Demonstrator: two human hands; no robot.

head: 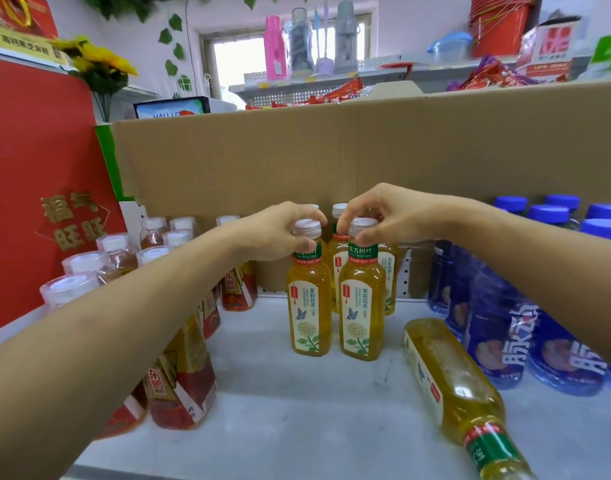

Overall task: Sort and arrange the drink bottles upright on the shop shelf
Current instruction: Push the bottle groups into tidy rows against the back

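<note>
Two yellow jasmine tea bottles stand upright side by side in the middle of the grey shelf [297,410]. My left hand [280,230] grips the neck and white cap of the left tea bottle [309,306]. My right hand [383,216] pinches the cap of the right tea bottle [361,313]. Two or three more tea bottles [338,251] stand right behind them. Another tea bottle [453,386] lies on its side at the front right, with its cap toward me.
Red-labelled drink bottles [179,382] with clear caps fill the left side. Blue bottles [498,330] with blue caps stand on the right. A cardboard panel [331,157] backs the shelf, and a red box [37,188] closes the left end.
</note>
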